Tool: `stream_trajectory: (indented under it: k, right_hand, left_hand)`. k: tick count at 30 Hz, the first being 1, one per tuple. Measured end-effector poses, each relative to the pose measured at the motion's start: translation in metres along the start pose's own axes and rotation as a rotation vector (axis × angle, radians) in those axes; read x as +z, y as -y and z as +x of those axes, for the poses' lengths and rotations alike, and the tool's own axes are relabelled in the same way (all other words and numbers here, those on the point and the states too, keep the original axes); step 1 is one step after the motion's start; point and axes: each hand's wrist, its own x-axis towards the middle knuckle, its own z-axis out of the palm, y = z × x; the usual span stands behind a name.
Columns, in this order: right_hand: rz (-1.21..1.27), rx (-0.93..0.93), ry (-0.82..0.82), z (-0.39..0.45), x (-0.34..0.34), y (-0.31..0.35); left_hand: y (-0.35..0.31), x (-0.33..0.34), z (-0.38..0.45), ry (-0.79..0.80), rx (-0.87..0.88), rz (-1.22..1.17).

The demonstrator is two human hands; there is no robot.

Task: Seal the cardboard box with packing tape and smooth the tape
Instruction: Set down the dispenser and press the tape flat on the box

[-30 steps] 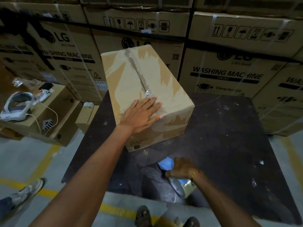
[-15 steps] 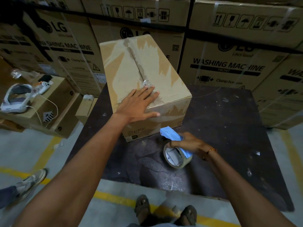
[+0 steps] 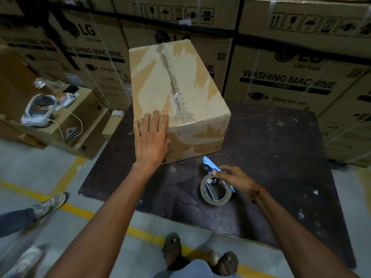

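A brown cardboard box (image 3: 186, 77) stands on a dark board (image 3: 271, 147), its top flaps shut along a centre seam with crinkled clear tape near the front edge. My left hand (image 3: 151, 137) lies flat with fingers spread on the box's near left corner, over the top and front face. My right hand (image 3: 235, 178) grips a blue tape dispenser (image 3: 210, 166) loaded with a roll of packing tape (image 3: 215, 191), held just above the board in front of the box.
Stacked washing machine cartons (image 3: 287, 81) wall the back and right. A low carton at left carries a white headset (image 3: 39, 110) and cable. Another person's shoes (image 3: 49, 203) stand at left. My sandalled feet (image 3: 173, 247) are on the concrete floor with yellow lines.
My left hand slid from the box's taped seam to its near left corner. My right hand lifted the dispenser up from the board's front edge toward the box.
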Motion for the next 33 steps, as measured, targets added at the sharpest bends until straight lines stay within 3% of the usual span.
stream_trajectory:
  k: [4,11,16,19,24,33]
  right_hand:
    - [-0.130,-0.031,0.028,0.008,-0.001,-0.016]
    - [-0.846,-0.225,-0.206,0.018,-0.009,-0.011]
    - [-0.974,-0.830,-0.526,0.007,-0.003,0.084]
    - [-1.044,-1.001,-0.544,0.019,0.008,0.137]
    - [-1.137,-0.935,-0.422,0.052,0.029,0.166]
    - [-1.185,-0.833,-0.591,0.067,0.047,0.167]
  left_hand:
    - [-0.002,0.000,-0.001,0.006,-0.024,-0.020]
    - [0.001,0.000,0.000,0.031,-0.032,-0.033]
    - [0.028,0.000,0.009,0.077,0.029,-0.104]
    - [0.050,-0.009,0.021,0.121,0.043,-0.184]
    - [0.041,-0.014,0.033,0.041,-0.018,-0.227]
    - [0.045,0.004,0.032,-0.096,0.018,-0.135]
